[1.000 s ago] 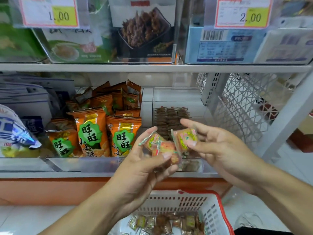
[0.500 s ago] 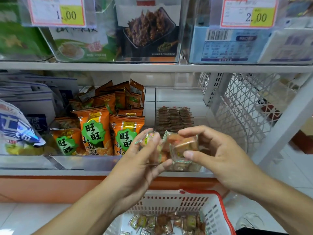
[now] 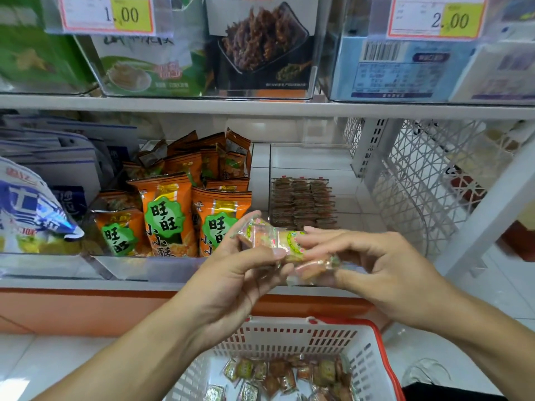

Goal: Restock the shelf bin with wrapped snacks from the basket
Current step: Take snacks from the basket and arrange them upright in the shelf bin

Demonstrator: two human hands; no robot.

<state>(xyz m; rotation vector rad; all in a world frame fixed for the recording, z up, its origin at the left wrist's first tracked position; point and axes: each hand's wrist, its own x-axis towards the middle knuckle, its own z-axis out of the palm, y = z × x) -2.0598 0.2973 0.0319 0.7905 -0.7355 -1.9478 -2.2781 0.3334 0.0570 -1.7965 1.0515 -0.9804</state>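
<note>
- My left hand (image 3: pixel 231 273) and right hand (image 3: pixel 385 267) meet in front of the shelf, each pinching clear-wrapped snacks (image 3: pixel 278 244) between thumb and fingertips.
- The small bundle sits between both hands, level with the front lip of the shelf; I cannot tell how many pieces it holds.
- Just behind the hands, the clear shelf bin (image 3: pixel 307 160) holds neat stacked rows of the same kind of snack (image 3: pixel 302 201) toward its back. Its front part appears unfilled.
- Left of that bin stand orange snack bags (image 3: pixel 165 215).
- Below my wrists, the white basket (image 3: pixel 359 357) with a red rim holds many wrapped pieces (image 3: pixel 289 371) on its floor.
- My judgement: restocking is underway but far from finished. This handful is not yet in the bin, and much of the basket's load remains.
</note>
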